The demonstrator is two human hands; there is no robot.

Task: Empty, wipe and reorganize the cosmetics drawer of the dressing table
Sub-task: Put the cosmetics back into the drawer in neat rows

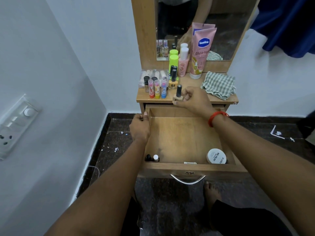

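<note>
The right hand [192, 99] pinches a polish bottle [178, 95] at the tabletop's [190, 82] front edge (cosmetics crowd its left half, a cloth [219, 85] its right). The left hand [139, 128] grips the open drawer's [187, 167] left wall near the back. A jar [216, 156] sits in the front-right corner and two vials [152, 157] front-left, with bare wood between.

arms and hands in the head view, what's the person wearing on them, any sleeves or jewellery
No sleeves show on either side, bare to the frame's edge. The right hand has a red-orange band round its wrist. The left hand shows no watch, band or ring.
</note>
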